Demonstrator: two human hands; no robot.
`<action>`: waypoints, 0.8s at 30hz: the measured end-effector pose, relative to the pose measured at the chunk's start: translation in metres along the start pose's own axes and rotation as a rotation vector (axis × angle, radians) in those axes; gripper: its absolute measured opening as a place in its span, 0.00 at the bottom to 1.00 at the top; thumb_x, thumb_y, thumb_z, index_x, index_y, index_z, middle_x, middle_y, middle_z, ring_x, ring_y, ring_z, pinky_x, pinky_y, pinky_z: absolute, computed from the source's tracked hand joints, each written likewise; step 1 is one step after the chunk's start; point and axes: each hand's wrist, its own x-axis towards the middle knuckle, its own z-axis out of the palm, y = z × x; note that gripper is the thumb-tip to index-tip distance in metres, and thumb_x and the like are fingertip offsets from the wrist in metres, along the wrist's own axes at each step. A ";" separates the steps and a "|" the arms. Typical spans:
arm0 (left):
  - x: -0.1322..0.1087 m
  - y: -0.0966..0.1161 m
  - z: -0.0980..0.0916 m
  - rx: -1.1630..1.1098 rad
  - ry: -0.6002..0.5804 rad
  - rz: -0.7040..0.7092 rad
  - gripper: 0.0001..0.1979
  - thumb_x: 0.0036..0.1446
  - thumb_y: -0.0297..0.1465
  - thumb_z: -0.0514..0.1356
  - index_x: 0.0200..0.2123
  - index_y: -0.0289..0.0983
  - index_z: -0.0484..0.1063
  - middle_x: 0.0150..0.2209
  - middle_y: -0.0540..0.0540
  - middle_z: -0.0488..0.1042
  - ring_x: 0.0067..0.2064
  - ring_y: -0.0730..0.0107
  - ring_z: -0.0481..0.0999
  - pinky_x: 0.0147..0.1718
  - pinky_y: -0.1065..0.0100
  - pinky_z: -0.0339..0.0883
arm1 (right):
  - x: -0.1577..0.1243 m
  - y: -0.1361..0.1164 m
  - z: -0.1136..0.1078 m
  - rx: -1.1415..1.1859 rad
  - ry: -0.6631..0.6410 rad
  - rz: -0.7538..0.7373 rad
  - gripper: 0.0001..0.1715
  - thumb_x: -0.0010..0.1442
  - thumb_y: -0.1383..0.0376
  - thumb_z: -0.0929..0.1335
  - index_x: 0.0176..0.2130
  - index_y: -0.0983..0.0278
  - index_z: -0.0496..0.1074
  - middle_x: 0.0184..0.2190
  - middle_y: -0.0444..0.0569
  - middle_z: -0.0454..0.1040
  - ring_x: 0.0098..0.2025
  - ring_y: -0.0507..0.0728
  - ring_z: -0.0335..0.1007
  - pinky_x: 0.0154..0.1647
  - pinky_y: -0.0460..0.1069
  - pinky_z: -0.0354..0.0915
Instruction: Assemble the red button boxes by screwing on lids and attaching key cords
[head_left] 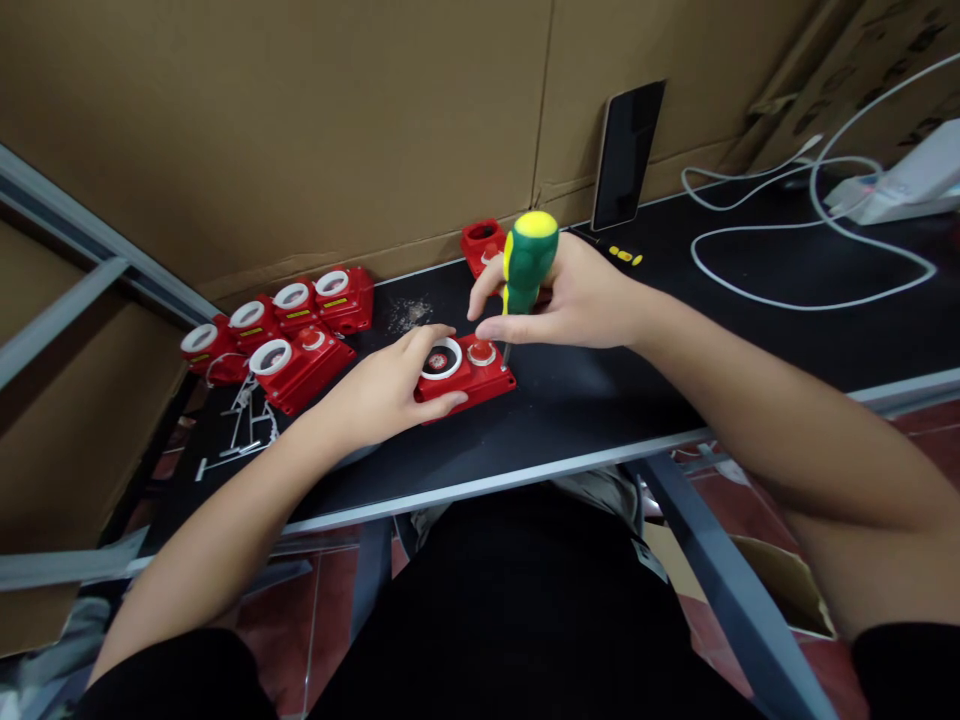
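A red box-shaped device [484,382] with a white ring and a red round knob lies on the black tabletop before me. My left hand [397,385] grips its left end, thumb along the near side and fingers over the far side. In my right hand [566,300] is a screwdriver [531,255] with a green and yellow handle, held nearly upright. Its thin shaft comes down to the right end of the device, close to a corner screw; exact contact is too small to tell. Behind the right hand sits another red device [481,240], partly covered.
Several similar red devices [304,365] with white rings stand at the left, beside white T-shaped pieces [240,420]. Debris [410,315] lies behind my left hand. A phone [630,150] leans on the cardboard wall [360,120]. White cable [817,295] loops at the right.
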 end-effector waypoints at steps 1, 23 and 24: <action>0.000 0.000 0.000 0.000 0.000 -0.001 0.39 0.70 0.54 0.66 0.73 0.37 0.67 0.68 0.31 0.80 0.66 0.40 0.84 0.67 0.47 0.79 | 0.000 0.000 0.001 -0.004 0.010 0.005 0.14 0.71 0.55 0.80 0.44 0.64 0.84 0.30 0.41 0.75 0.28 0.49 0.64 0.31 0.48 0.58; -0.001 0.000 0.000 0.016 0.009 0.013 0.37 0.71 0.52 0.66 0.72 0.37 0.67 0.67 0.32 0.80 0.65 0.41 0.86 0.65 0.49 0.80 | 0.000 0.002 0.001 0.022 0.002 -0.026 0.13 0.73 0.58 0.77 0.48 0.67 0.81 0.28 0.37 0.71 0.25 0.46 0.59 0.27 0.44 0.54; -0.001 0.000 0.000 0.016 0.009 0.013 0.37 0.71 0.52 0.66 0.72 0.37 0.67 0.67 0.32 0.81 0.64 0.42 0.86 0.65 0.49 0.80 | 0.000 0.002 0.001 0.021 0.010 -0.002 0.15 0.72 0.57 0.79 0.47 0.66 0.82 0.27 0.37 0.71 0.24 0.46 0.59 0.27 0.44 0.54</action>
